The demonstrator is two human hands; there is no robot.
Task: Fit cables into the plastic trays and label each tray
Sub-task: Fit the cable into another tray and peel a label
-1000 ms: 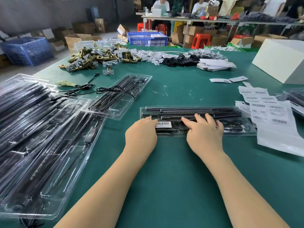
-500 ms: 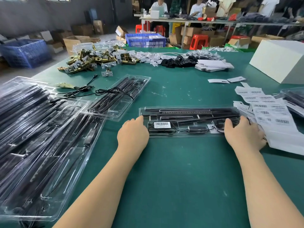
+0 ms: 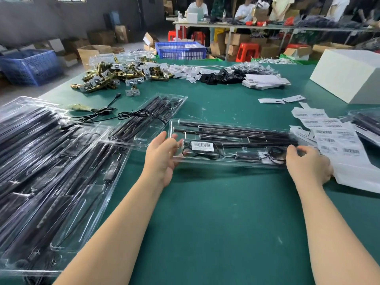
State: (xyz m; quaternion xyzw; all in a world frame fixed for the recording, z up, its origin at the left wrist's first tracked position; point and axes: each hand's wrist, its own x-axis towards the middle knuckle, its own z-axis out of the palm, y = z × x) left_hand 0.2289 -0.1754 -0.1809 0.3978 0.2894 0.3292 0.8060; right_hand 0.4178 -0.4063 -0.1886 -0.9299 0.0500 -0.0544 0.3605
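A clear plastic tray [image 3: 230, 161] filled with black strips and coiled cable is held just above the green table, tilted a little. A white barcode label [image 3: 202, 145] is stuck on its left part. My left hand [image 3: 162, 155] grips the tray's left end, thumb on top. At the tray's right end my right hand [image 3: 306, 163] holds the edge, fingers curled over it. Loose barcode label sheets [image 3: 337, 140] lie just right of the tray.
Another filled tray [image 3: 148, 124] with a loose black cable [image 3: 115, 116] lies left of centre. A large overlapping stack of filled trays [image 3: 51, 171] covers the left side. Brass hardware [image 3: 115, 75], black parts [image 3: 216, 77] and a white box [image 3: 349, 75] sit at the far edge.
My right hand slid from the tray's middle to its right end. Both hands took hold of the ends, and the labelled tray has risen slightly off the table.
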